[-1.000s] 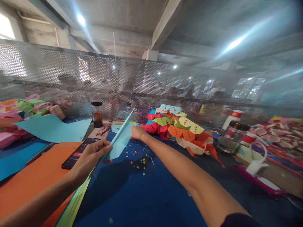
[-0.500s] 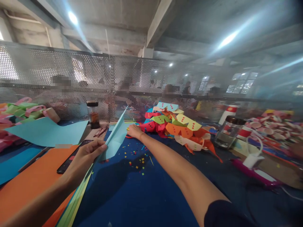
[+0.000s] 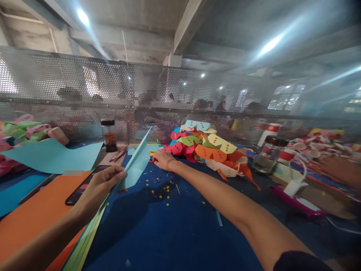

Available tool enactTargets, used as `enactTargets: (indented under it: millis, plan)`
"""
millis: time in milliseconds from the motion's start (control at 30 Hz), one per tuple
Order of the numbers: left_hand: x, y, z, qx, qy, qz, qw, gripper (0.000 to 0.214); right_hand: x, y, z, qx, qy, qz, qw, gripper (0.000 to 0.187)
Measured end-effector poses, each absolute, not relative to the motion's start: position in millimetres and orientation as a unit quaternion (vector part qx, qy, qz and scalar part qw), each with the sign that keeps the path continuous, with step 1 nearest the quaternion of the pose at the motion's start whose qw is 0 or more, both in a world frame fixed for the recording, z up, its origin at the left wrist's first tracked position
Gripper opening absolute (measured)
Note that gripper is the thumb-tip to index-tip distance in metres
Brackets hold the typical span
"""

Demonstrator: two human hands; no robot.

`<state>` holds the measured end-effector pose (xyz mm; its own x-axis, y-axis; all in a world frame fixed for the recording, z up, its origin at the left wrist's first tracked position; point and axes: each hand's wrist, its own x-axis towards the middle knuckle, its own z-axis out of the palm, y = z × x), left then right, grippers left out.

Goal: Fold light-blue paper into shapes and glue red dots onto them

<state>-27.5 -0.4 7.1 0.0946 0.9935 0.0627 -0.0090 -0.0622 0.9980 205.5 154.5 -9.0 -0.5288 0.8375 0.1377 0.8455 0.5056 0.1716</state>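
A folded light blue paper sheet (image 3: 137, 160) stands up at an angle in my left hand (image 3: 108, 180), pinched between thumb and fingers near its lower left edge. My right hand (image 3: 165, 160) reaches forward over the blue table, its fingers bent down onto scissors (image 3: 152, 153), of which only yellow and red handle loops show; the fingertips are hidden. Just right of it lies a pile of colourful cut-paper shapes (image 3: 210, 152) with rows of red dots. Tiny paper scraps (image 3: 160, 190) lie scattered below the right hand.
Left are a dark phone (image 3: 81, 188), orange sheets (image 3: 42, 210), a curved light blue sheet (image 3: 53, 158) and a lidded jar (image 3: 108, 135). A glass jar (image 3: 269, 154) and a magenta device (image 3: 299, 203) stand right. A perforated metal screen (image 3: 158, 86) rises behind, people beyond.
My right hand has shifted slightly right and back, and its forearm has swung to the right. The left hand keeps the light blue paper in nearly the same pose. The view has shifted slightly.
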Motion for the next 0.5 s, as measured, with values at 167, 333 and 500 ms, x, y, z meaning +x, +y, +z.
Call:
enactTargets:
  millis: [167, 333, 500]
  plan:
    - [-27.6, 0.1, 6.6, 0.535, 0.475, 0.493, 0.495, 0.04, 201.2, 153.7, -12.0, -0.495, -0.857, -0.141, 0.032, 0.033]
    - [-28.1, 1.0, 6.6, 0.537, 0.468, 0.492, 0.502, 0.039, 200.9, 152.3, -15.3, -0.502, -0.85, -0.153, 0.051, 0.033]
    - [-30.0, -0.1, 5.2, 0.544, 0.46, 0.49, 0.502, 0.036, 202.6, 148.9, -15.8, -0.479, -0.865, -0.136, 0.052, 0.033]
